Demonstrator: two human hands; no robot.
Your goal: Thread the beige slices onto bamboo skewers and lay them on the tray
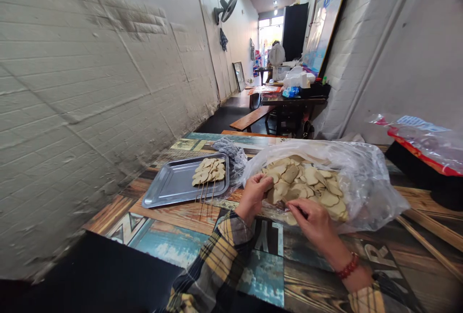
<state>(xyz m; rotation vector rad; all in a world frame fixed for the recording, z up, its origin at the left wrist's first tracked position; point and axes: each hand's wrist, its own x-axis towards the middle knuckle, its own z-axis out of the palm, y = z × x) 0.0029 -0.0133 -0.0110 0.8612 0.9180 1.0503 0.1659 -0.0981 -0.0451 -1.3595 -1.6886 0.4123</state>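
My left hand [255, 196] is closed, its thumb and fingers pinching a thin beige slice at the near left edge of an open clear plastic bag [369, 183]. Many loose beige slices [311, 178] lie in this bag. My right hand [314, 221] is closed in a pinch just right of the left one, on what looks like a thin wooden skewer, mostly hidden by the fingers. To the left, a grey metal tray [170, 185] carries several skewers threaded with slices [209, 170]; their bare sticks [206, 197] stick out over its near edge.
A crumpled plastic bag [233, 154] touches the tray's right side. At the far right stand a black box [412, 158] with red-edged plastic packaging and long wooden sticks [430, 245]. Beyond the patterned table are a bench [251, 117] and another cluttered table [296, 101]. A wall runs along the left.
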